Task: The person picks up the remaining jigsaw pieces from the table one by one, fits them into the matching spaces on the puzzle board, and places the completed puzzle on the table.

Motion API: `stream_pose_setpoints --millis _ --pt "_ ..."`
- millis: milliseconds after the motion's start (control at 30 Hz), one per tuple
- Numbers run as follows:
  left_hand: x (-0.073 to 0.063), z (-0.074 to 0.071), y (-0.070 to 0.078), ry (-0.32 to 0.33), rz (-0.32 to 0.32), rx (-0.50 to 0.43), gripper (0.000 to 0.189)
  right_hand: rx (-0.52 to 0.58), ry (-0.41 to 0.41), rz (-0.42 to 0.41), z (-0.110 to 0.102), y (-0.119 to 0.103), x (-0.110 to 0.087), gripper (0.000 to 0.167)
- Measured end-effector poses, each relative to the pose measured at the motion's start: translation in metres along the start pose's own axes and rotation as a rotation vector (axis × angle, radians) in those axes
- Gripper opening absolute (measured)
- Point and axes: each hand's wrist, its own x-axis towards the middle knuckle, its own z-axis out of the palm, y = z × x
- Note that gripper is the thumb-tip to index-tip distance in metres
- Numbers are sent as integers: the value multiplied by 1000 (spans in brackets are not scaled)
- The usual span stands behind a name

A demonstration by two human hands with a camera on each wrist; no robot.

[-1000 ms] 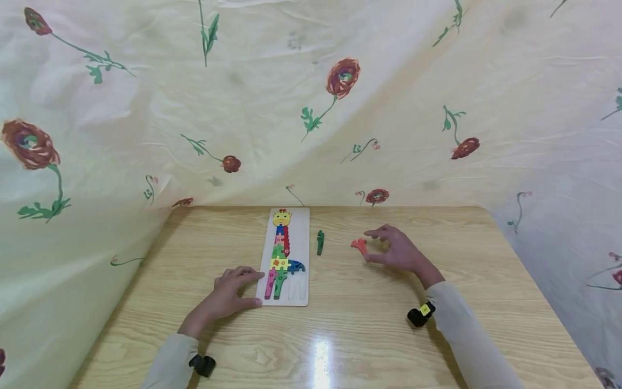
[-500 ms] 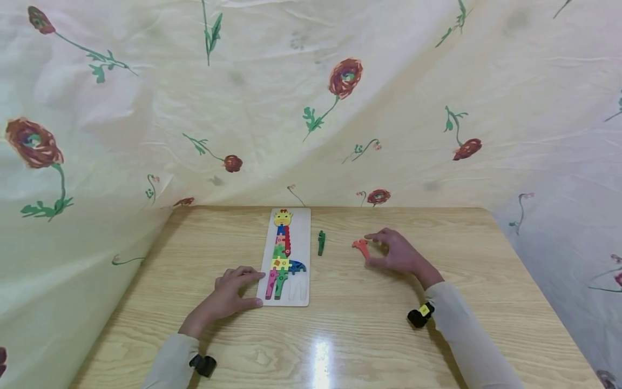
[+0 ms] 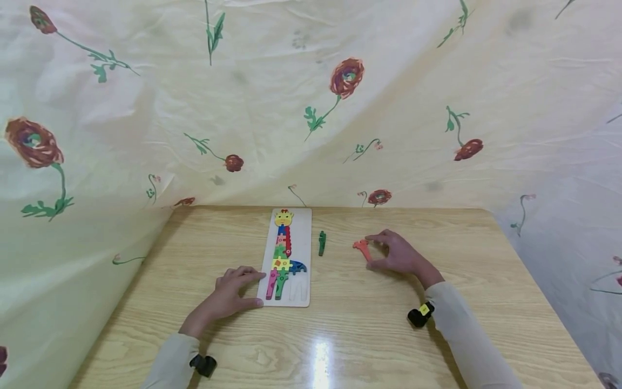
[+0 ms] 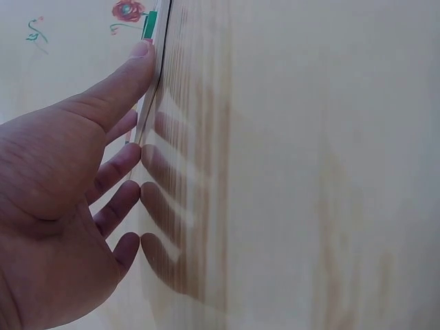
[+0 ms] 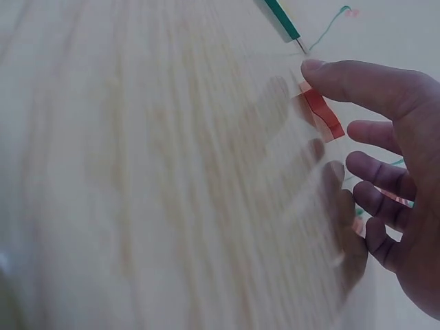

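Note:
A giraffe puzzle board (image 3: 302,232) lies at the middle of the table, bearing a yellow head, a coloured neck, a body and two front legs. Two pale leg-shaped recesses show at its lower right. My left hand (image 3: 228,294) has its thumb and forefinger spread along the board's left edge, touching it; the left wrist view shows the fingers (image 4: 118,168) loosely extended. My right hand (image 3: 398,253) pinches an orange-red puzzle piece (image 3: 362,249) lengthwise between thumb and forefinger, with the piece low at the tabletop. In the right wrist view, the other fingers hang loosely beside that piece (image 5: 322,113).
A dark green puzzle piece (image 3: 322,243) lies between the board and my right hand. The wooden table (image 3: 369,335) meets a flowered cloth (image 3: 272,108) at its far edge. A small black device (image 3: 203,366) is worn on each wrist.
My right thumb and forefinger settle very slightly at the orange-red piece. The left hand keeps its place at the board; the whole head view shifts a little.

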Motion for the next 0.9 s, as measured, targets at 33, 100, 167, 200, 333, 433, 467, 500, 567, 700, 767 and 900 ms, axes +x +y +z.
stream_pose_setpoints --millis 33,100,167,200,333,433,467,500,567,700,767,900 --pt "0 0 0 0 -1 0 62 3 -5 1 0 0 0 75" --pt "0 0 0 1 -2 5 62 7 -10 1 0 1 0 75" --pt "0 0 0 1 -1 7 62 9 -14 0 0 1 1 74" --pt "0 0 0 -1 2 7 62 8 -14 0 0 2 1 73" --pt "0 0 0 -3 15 6 63 -5 -17 1 0 4 1 71" --pt "1 0 -1 -5 26 11 63 -13 -17 2 0 5 0 70" --pt "1 0 -1 -6 29 12 63 -16 -17 3 0 5 0 70" --pt "1 0 -1 -6 32 13 63 -17 -17 3 0 4 0 70" --pt "0 0 0 -6 35 11 63 -15 -17 2 0 4 -1 70" --pt "0 0 0 -5 32 11 63 -2 -20 14 -1 3 -1 70" --pt "0 0 1 -4 28 12 63 11 -20 29 -1 2 -1 70" --pt "0 0 1 1 23 17 63 28 -18 49 -2 2 -1 70"
